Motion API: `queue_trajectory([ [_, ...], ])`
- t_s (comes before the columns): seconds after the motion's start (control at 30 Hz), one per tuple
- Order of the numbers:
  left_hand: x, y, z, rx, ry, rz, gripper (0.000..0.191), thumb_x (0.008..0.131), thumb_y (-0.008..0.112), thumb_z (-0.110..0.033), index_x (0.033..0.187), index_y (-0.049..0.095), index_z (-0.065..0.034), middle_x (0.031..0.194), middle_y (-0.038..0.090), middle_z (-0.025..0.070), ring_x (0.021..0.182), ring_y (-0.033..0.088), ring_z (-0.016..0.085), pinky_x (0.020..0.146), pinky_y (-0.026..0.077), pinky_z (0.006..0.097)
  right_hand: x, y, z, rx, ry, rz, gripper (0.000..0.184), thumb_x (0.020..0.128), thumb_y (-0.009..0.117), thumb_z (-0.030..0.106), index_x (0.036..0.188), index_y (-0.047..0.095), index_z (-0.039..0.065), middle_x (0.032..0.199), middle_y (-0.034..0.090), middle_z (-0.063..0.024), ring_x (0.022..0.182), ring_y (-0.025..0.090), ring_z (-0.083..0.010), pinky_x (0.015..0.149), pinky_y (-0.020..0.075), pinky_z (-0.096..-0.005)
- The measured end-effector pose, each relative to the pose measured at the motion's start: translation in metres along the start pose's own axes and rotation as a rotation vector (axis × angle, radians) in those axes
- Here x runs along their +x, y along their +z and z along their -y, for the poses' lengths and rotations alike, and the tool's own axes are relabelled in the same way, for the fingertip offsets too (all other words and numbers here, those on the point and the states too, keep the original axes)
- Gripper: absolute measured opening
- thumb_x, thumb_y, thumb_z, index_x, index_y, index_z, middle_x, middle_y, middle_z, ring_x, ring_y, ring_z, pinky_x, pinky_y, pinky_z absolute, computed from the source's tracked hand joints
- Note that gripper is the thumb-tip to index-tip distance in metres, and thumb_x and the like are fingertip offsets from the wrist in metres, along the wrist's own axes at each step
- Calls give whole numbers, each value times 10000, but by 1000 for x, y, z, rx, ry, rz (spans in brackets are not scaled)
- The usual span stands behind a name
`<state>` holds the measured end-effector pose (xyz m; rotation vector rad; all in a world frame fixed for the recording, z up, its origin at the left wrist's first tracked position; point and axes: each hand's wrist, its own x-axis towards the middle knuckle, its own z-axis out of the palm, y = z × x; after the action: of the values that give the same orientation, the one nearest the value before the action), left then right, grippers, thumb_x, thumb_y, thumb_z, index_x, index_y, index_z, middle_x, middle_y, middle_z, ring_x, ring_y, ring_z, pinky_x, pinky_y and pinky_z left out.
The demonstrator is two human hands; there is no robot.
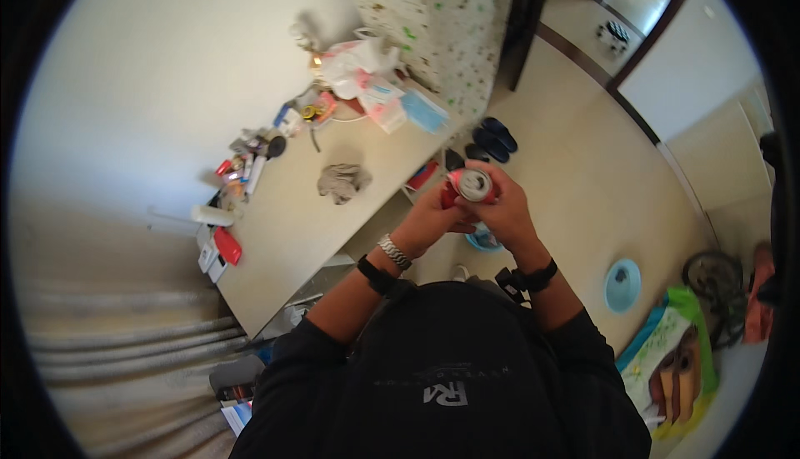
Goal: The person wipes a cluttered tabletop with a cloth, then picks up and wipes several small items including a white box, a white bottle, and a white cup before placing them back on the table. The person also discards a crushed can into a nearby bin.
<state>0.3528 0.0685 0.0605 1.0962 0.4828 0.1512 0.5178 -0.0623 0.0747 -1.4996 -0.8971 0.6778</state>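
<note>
Both my hands hold a red drink can (473,185) in front of my body, its silver top facing up towards me. My right hand (507,209) wraps round the can's right side. From the left, my left hand (434,212) grips something red against the can's lower side; whether that is part of the same can, I cannot tell. A crumpled greyish-brown cloth (342,183) lies on the pale desk (294,234) to the left of my hands.
Small bottles and boxes (247,159) line the desk's wall side. White plastic bags (356,65) and a blue face mask (425,111) are at its far end. Dark slippers (494,139) and a light-blue basin (623,285) stand on the floor. A dark door (528,28) stands ajar.
</note>
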Motion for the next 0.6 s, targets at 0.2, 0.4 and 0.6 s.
queue_trajectory([
  [0.2,5,6,-17,-55,-148,82,504,1188,721,-175,1658,562,-87,1532,727,101,1361,775,266,1089,726,486,-14,-26,9,360,267,136,560,1111,851,191,1616,669,31,1465,768,-99,1290,729,-173,1097,614,-351],
  [0.4,20,3,3,-13,-252,113,609,1161,790,-469,1574,623,-54,1454,733,103,1298,776,201,1125,687,434,-25,-42,-12,326,348,157,561,1149,841,254,1638,651,55,1432,756,-68,1286,718,-133,1075,627,-333],
  [0.6,29,4,28,132,-369,117,542,1165,784,-466,1470,664,-33,1396,742,105,1245,779,184,1123,681,412,-46,-46,-30,585,674,222,563,1169,824,320,1616,648,28,1428,737,-73,1300,733,-141,1116,649,-348],
])
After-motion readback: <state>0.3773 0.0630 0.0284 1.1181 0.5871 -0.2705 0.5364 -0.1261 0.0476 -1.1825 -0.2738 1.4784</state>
